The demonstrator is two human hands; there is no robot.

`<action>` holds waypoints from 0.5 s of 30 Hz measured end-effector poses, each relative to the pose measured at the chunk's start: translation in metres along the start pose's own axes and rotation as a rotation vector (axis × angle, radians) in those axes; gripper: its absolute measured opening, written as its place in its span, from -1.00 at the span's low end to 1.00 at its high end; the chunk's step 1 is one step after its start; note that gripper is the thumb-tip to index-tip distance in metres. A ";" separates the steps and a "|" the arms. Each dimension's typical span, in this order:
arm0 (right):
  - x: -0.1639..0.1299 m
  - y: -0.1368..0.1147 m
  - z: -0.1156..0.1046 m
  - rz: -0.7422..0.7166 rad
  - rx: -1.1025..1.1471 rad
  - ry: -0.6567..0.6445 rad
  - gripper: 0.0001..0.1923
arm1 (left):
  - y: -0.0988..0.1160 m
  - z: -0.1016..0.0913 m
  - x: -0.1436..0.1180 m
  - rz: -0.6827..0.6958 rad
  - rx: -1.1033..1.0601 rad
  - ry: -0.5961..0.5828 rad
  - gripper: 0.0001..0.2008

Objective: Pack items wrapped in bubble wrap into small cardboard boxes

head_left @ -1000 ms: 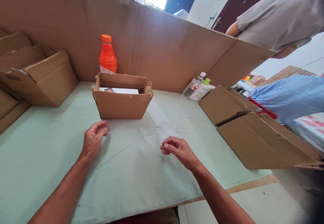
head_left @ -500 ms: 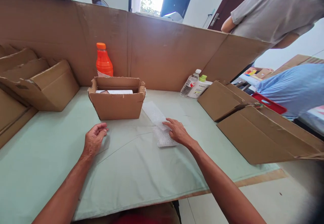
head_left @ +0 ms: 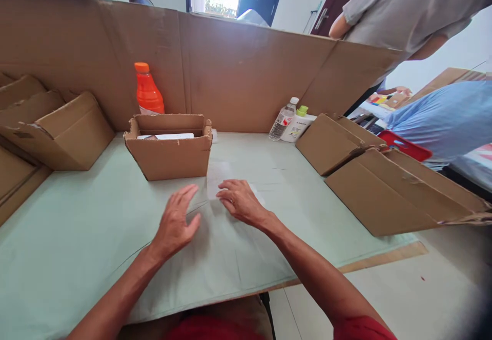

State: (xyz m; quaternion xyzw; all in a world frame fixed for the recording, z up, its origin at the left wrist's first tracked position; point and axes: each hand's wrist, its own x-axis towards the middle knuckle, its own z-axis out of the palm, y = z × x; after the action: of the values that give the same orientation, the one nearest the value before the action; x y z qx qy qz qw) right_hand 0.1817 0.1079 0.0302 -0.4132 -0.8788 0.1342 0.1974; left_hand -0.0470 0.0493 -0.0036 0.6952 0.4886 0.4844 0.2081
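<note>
- Green cloth (head_left: 88, 227) covers the bench (head_left: 388, 259), whose brown rim shows at the near right.
- Left hand (head_left: 173, 224): above the cloth, in front of the open cardboard box (head_left: 169, 160), its grip spread, thumb apart from the fingers, holding nothing.
- Right hand (head_left: 244, 204): fingers bent, at the translucent sheet (head_left: 218, 173); whether its grip pinches the sheet, I cannot tell.
- The sheet lies just right of the open cardboard box, partly hidden by the right hand and blurred.
- Inside that box, a flat white item (head_left: 175, 136) shows near the top.
- Behind it stands an orange bottle (head_left: 149, 94), near the cardboard wall (head_left: 238, 73).
- Farther right, a clear bottle (head_left: 283, 120) leans beside a white bottle (head_left: 298, 127) with a green cap.
- More boxes lie at the right (head_left: 400, 196) and left.
</note>
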 end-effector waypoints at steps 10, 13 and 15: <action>-0.039 0.069 -0.026 0.466 0.063 0.072 -0.58 | -0.025 0.043 -0.006 0.142 0.206 -0.317 -0.61; -0.045 0.085 -0.015 0.516 0.077 0.110 -0.67 | -0.023 0.046 -0.007 0.159 0.220 -0.321 -0.67; -0.046 0.088 -0.009 0.516 0.115 0.154 -0.86 | -0.019 0.047 -0.008 0.171 0.238 -0.315 -0.70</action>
State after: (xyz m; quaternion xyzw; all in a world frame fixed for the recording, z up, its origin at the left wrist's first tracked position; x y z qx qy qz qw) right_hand 0.2716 0.1275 -0.0082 -0.6204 -0.7180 0.1978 0.2459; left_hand -0.0158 0.0589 -0.0430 0.8209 0.4432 0.3245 0.1564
